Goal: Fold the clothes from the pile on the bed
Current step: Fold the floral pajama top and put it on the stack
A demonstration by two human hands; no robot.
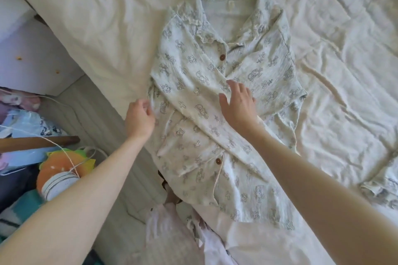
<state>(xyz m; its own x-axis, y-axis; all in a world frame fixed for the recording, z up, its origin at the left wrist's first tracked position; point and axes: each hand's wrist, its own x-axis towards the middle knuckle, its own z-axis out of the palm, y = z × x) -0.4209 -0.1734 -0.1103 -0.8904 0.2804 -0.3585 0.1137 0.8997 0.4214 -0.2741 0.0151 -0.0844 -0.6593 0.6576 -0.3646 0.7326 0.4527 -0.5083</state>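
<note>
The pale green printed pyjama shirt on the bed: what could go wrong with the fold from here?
1. The pale green printed pyjama shirt lies close to the mattress edge; its lower part may slide off toward the floor.
2. The left hand pinches only the side edge while the right hand presses flat, so the fold could come out crooked.
3. The wrinkled cream bedsheet beneath may bunch and crease the shirt.

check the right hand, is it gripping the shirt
No, the right hand lies flat on the front of the printed shirt with fingers straight, pressing rather than gripping it.
</note>
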